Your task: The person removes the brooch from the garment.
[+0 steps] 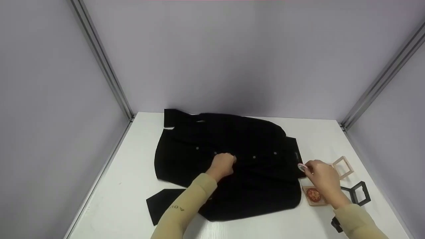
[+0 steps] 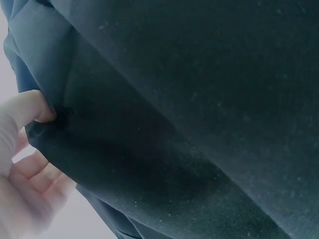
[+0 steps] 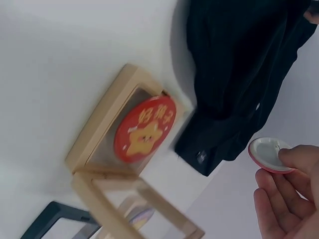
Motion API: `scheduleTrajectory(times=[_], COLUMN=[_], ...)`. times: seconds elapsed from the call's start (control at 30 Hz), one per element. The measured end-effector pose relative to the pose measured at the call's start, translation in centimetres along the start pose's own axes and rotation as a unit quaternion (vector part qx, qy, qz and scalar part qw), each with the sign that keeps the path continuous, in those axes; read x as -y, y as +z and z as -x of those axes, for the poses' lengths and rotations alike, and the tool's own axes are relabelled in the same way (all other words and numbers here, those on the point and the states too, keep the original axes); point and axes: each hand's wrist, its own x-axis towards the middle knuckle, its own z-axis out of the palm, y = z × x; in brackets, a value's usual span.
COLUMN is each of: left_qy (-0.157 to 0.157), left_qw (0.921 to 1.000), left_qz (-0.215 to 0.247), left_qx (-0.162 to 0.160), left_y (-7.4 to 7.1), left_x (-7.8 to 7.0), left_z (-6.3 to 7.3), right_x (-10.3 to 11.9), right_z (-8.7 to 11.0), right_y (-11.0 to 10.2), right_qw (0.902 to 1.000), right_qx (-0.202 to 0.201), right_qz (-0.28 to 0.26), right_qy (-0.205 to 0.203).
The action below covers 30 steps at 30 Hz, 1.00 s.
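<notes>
A black buttoned garment [image 1: 259, 186] lies spread on the white table, its light buttons running across the middle. My left hand [image 1: 223, 164] is over that middle; in the left wrist view its thumb [image 2: 37, 107] and fingers pinch a fold of the dark cloth [image 2: 124, 139]. To the right of the garment, my right hand [image 1: 321, 175] holds a round pin badge [image 1: 302, 167] between thumb and fingers. Its pale back and red rim face the right wrist view, where the badge [image 3: 271, 154] is clear of the table. Its front is hidden.
Below my right hand an open wooden frame [image 3: 102, 119] holds a red badge with a yellow star [image 3: 145, 130]. Behind it stands another light wooden frame [image 1: 343, 167], with a black frame [image 1: 362, 193] nearer the right edge. Grey panels [image 1: 212, 56] enclose the table.
</notes>
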Motion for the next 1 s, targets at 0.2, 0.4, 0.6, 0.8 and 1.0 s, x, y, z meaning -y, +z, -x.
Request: scheduleTrajectory(times=[0.2, 0.4, 0.6, 0.8, 1.0], left_qy=[0.003, -0.004, -0.007, -0.011, -0.023], left_qw=[0.9999, 0.9999, 0.9999, 0.9999, 0.9995], left_qz=[-0.009, -0.011, -0.01, -0.005, 0.003], left_qx=[-0.006, -0.004, -0.003, 0.01, 0.021], left_y=[0.1, -0.2, -0.1, 0.0, 0.1], left_x=[0.0, 0.0, 0.1, 0.2, 0.4], left_z=[0.0, 0.5, 0.6, 0.7, 0.7], right_x=[-1.1, -2.0, -3.2, -4.2, -5.2], right_z=[0.5, 0.8, 1.1, 1.8, 2.2], right_y=[-1.6, -3.0, -4.2, -5.3, -6.1], right_qw=[0.9994, 0.999, 0.9982, 0.9987, 0.9984], right_qx=[0.023, 0.026, 0.034, 0.023, -0.012], right_qz=[-0.003, -0.006, -0.002, 0.028, 0.048], right_qy=[0.027, 0.037, 0.049, 0.036, 0.027])
